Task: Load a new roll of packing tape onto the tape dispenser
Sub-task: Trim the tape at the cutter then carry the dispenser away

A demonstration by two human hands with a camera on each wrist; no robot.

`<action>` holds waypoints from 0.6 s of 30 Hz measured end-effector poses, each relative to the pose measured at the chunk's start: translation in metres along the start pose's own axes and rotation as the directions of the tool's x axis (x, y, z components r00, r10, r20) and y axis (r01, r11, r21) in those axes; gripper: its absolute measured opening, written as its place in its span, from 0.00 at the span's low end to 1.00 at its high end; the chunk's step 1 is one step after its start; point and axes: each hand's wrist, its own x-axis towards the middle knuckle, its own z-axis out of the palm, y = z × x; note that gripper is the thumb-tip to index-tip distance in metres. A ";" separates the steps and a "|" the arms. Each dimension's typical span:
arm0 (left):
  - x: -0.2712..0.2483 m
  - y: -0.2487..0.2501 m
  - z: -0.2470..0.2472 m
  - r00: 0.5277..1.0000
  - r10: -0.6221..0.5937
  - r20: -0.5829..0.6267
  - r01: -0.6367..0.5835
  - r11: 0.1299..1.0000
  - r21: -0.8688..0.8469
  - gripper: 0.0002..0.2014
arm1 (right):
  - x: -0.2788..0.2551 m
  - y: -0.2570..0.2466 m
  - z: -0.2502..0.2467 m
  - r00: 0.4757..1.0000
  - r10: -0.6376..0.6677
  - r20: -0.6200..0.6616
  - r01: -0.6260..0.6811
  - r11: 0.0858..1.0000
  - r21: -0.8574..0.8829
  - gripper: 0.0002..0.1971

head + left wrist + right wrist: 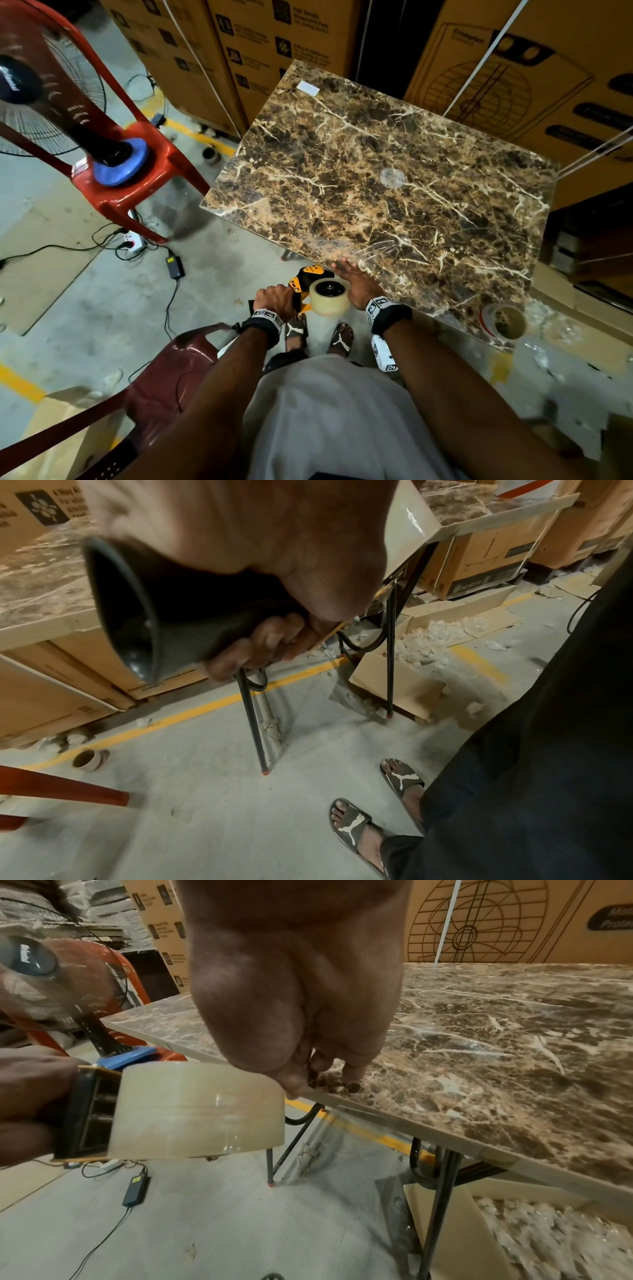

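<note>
The yellow-and-black tape dispenser [305, 282] carries 1 clear tape roll [329, 296], held just off the marble table's [394, 178] near edge.

I stand at the near edge of the table [394, 164]; my left hand [275, 299] holds the tape dispenser [308, 277] off the table's near-left corner, the roll of tape [329, 296] on it sitting between my two hands; my right hand [354, 281] rests its fingers on the table edge, just right of the roll. A spent tape core [505, 320] lies on the table's near-right corner; a chair [130, 178] carrying a fan [44, 96] stands left of the table; cartons [274, 44] stack behind it.
</note>
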 end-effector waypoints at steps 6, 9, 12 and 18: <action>-0.002 -0.005 -0.001 1.000 0.007 -0.015 -0.007 1.000 -0.007 0.15 | 0.012 0.001 -0.013 0.927 0.228 -0.299 -0.171 0.964 0.203 0.17; -0.001 -0.002 0.001 1.000 0.012 -0.011 -0.012 1.000 -0.014 0.14 | 0.007 -0.003 -0.030 0.874 0.277 -0.398 -0.176 0.946 0.272 0.11; 0.002 -0.002 0.005 1.000 0.017 -0.015 -0.017 1.000 -0.026 0.16 | 0.010 -0.010 -0.038 0.837 0.345 -0.424 -0.215 0.921 0.326 0.07; 0.004 -0.002 0.013 0.999 0.028 -0.026 -0.028 1.000 -0.010 0.16 | 0.028 -0.017 -0.031 0.883 0.340 -0.323 -0.231 0.915 0.332 0.08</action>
